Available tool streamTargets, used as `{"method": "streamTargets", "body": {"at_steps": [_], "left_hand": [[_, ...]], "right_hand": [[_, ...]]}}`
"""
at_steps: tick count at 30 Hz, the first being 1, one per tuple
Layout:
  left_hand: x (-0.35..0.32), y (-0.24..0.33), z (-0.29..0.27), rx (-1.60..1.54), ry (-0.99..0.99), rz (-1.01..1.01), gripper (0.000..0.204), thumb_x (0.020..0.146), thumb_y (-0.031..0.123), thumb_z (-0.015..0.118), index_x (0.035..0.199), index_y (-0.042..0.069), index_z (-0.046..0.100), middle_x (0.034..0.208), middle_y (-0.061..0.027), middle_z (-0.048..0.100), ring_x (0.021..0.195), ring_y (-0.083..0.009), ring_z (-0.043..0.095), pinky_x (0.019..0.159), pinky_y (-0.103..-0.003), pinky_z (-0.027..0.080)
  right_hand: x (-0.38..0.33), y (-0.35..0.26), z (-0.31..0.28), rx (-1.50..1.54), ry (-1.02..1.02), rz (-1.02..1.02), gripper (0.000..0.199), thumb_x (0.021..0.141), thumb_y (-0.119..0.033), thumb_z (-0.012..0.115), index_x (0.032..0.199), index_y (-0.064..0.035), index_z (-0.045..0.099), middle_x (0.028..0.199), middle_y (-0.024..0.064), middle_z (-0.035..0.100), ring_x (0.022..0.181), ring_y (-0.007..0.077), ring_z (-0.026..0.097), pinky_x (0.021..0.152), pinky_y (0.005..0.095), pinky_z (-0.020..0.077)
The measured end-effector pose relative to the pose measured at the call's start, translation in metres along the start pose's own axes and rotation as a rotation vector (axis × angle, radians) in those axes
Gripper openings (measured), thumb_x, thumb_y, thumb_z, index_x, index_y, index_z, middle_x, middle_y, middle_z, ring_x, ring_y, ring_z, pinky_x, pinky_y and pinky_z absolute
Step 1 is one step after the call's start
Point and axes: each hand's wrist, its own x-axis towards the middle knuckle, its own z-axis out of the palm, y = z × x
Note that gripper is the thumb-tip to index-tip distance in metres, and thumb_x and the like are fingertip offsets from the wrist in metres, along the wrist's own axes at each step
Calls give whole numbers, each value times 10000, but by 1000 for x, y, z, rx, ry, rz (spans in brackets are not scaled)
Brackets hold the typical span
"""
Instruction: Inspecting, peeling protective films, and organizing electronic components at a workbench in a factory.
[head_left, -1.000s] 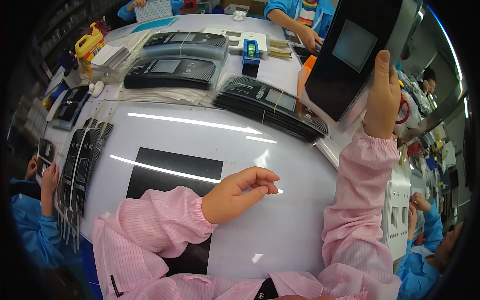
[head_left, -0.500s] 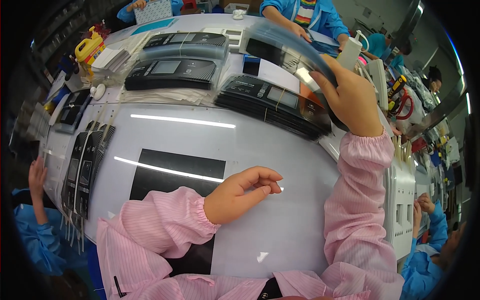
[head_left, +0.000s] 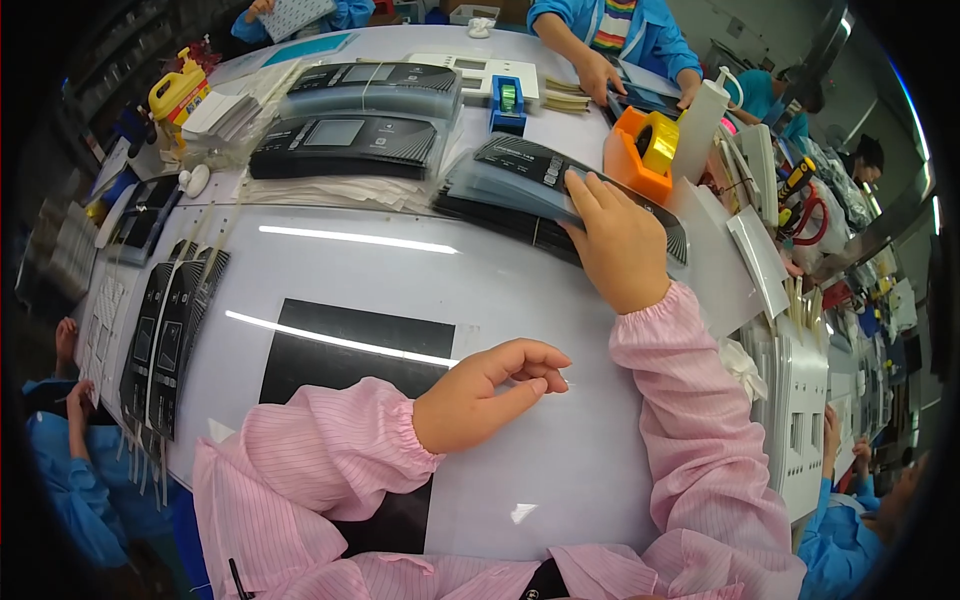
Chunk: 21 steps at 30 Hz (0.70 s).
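My right hand (head_left: 620, 240) reaches to a stack of black printed panel films (head_left: 520, 155) at the back right, fingers over the top and thumb at the near edge. Clear film fans out at the stack's left end. Under it lies a darker stack of panel films (head_left: 510, 222) with a band round it. My left hand (head_left: 490, 395) hovers or rests above the white table (head_left: 560, 480), fingers loosely curled, thumb apart, nothing visible in it. Beside it a plain black rectangular sheet (head_left: 350, 345) lies flat, partly hidden by my left sleeve.
An orange tape dispenser (head_left: 635, 165) and a white bottle (head_left: 703, 130) stand right of the stack; a blue tape dispenser (head_left: 508, 105) is behind. More panel stacks (head_left: 345, 148) lie at back left, and banded panels (head_left: 170, 340) at left. White perforated plates (head_left: 800, 420) stand right. Co-workers sit around.
My right hand has brought the panel films down and left onto the banded stack, uncovering the orange tape dispenser. My left hand has barely moved.
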Motion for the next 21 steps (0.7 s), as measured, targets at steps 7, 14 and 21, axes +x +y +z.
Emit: {"method": "streamTargets", "body": {"at_steps": [7,14,21], "left_hand": [[3,1,1,25,-5,-6,326,1008,81,509,1328,20,527,1168,-72,643,1122,-139,581,1012,-312,420],[3,-3,0,5,15,5,317,1011,80,509,1321,16,525,1171,-81,642,1134,-147,578,1017,-315,420],[6,-5,4,246,-97,84,210,982,56,514,1149,7,632,1056,-69,687,1001,-147,654,901,-294,497]], "right_hand": [[-3,5,5,64,59,-44,556,765,-170,790,1264,-45,579,1172,130,638,1093,308,622,868,385,520],[-2,-30,-22,83,103,-115,639,802,-279,778,1353,-58,542,1353,173,553,1276,355,510,1060,479,392],[-47,-72,5,757,-192,-50,163,893,-142,670,1048,-101,701,829,100,655,759,291,640,665,365,512]]}}
